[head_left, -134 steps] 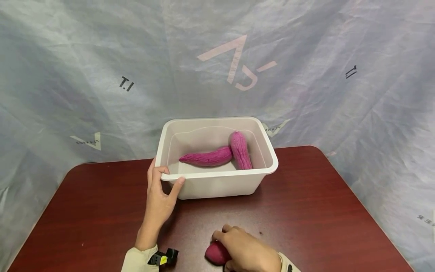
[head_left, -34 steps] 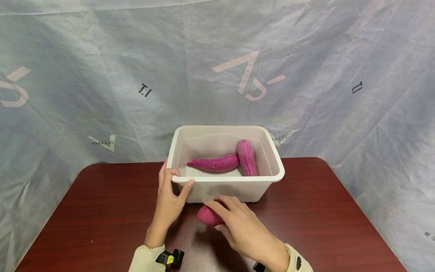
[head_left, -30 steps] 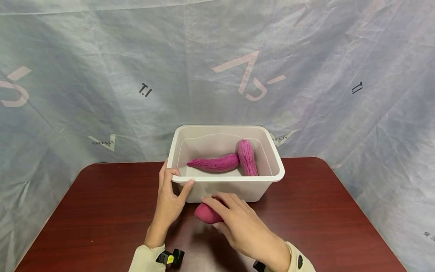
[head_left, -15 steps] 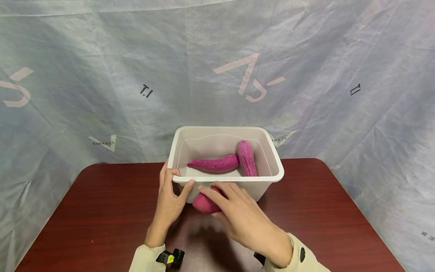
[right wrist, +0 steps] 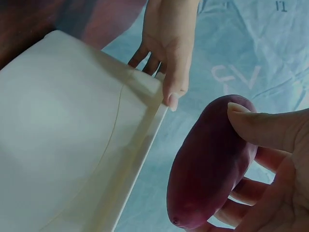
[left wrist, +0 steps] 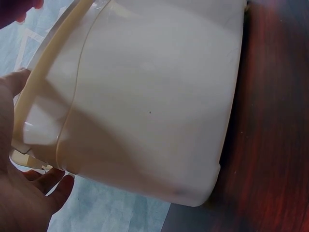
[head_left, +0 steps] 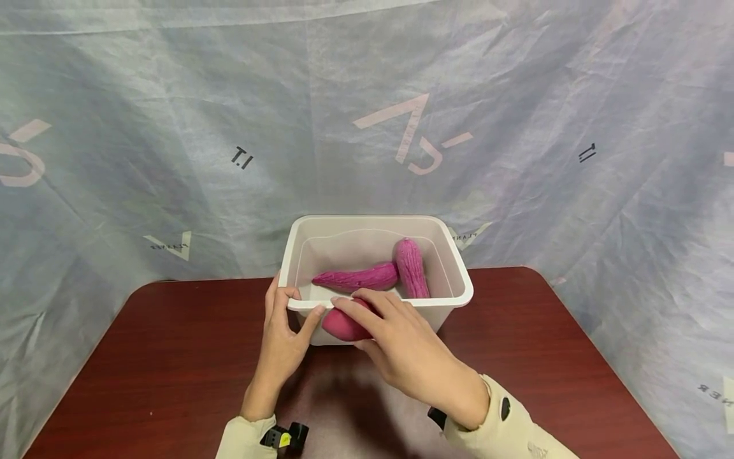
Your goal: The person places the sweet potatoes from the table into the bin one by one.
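My right hand grips a smooth, plump purple sweet potato, raised off the table at the front rim of a white plastic bin. In the right wrist view the thumb lies across one side of the sweet potato, with the fingers curled behind it. At the bin's front-left corner, my left hand holds the rim, thumb on the front edge and fingers hooked over the side. Inside the bin lie two ridged magenta sweet potatoes, one lengthwise and one angled at the right.
The bin stands at the back of a dark red wooden table with rounded far corners. Grey printed sheeting hangs behind and on both sides. A black wrist camera shows at the left cuff.
Since the earliest frame, my right hand has lifted the sweet potato from the table's front and carried it forward and up to the bin's rim. My left hand keeps its grip on the corner.
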{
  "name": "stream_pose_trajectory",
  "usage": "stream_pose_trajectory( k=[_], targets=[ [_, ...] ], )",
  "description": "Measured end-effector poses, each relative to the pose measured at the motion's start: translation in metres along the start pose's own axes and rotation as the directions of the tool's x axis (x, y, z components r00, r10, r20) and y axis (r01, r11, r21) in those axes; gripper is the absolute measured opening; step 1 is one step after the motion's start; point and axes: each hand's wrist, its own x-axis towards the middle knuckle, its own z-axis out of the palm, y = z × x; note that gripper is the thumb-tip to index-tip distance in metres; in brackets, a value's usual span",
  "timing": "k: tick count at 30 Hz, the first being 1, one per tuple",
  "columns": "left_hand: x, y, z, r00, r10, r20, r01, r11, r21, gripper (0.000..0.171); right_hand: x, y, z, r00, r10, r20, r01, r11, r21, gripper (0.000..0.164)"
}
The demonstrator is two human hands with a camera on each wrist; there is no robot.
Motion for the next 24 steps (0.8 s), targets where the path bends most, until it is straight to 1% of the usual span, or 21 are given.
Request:
stream_pose_trajectory(
  k=[5,11,17,24],
  targets=[
    [0.001,0.003,-0.001,1.000,-0.003,-0.001,0.003,1.000,0.000,0.040,0.010,0.006,0.000,0.999,0.029,0.020,-0.029,0.999,0.018,0.062],
    [0.000,0.003,-0.001,1.000,0.003,-0.004,-0.003,1.000,0.000,0.041,0.026,0.012,0.003,0.999,0.044,0.006,-0.044,0.998,0.048,0.059],
    [0.000,0.002,-0.001,1.000,-0.005,0.007,0.005,1.000,-0.010,0.040,0.040,0.016,0.007,0.999,0.050,0.007,-0.050,0.998,0.040,0.056],
    [0.001,0.001,0.000,1.000,0.004,-0.002,-0.004,1.000,-0.018,0.039,0.059,0.030,0.016,0.992,0.085,0.092,-0.086,0.996,0.004,0.054]
  ],
)
